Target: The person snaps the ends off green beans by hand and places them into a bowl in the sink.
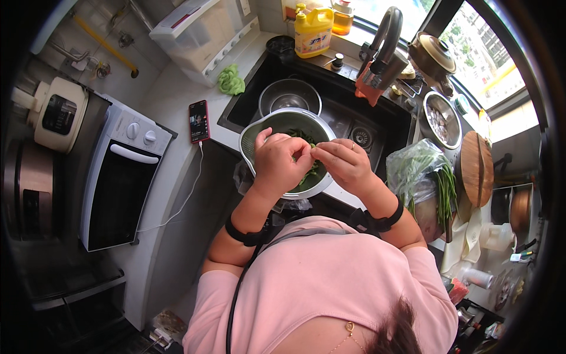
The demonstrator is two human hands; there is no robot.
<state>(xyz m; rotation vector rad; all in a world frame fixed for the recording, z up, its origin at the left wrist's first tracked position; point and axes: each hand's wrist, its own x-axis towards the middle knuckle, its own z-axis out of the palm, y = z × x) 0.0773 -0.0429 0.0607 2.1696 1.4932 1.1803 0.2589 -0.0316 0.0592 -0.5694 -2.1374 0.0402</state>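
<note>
Over a strainer basket (289, 117) with a pale rim, my left hand (281, 163) and my right hand (347, 166) meet fingertip to fingertip. Between them they pinch a small green piece (313, 145), apparently of a long bean; most of it is hidden by the fingers. Cut green pieces (309, 179) lie inside the basket, partly covered by my left hand. The basket rests at the front edge of a black sink (340, 106), overlapping a metal bowl (289, 95) behind it. To the right, long green beans (445, 190) stick out of a clear plastic bag (415, 166).
A faucet (384, 48) arches over the sink. On the left counter lie a plugged-in phone (199, 121) and a green cloth (231, 80), near a small oven (126, 177). A yellow detergent jug (313, 33), a bowl of food (441, 119) and a wooden lid (476, 168) stand around.
</note>
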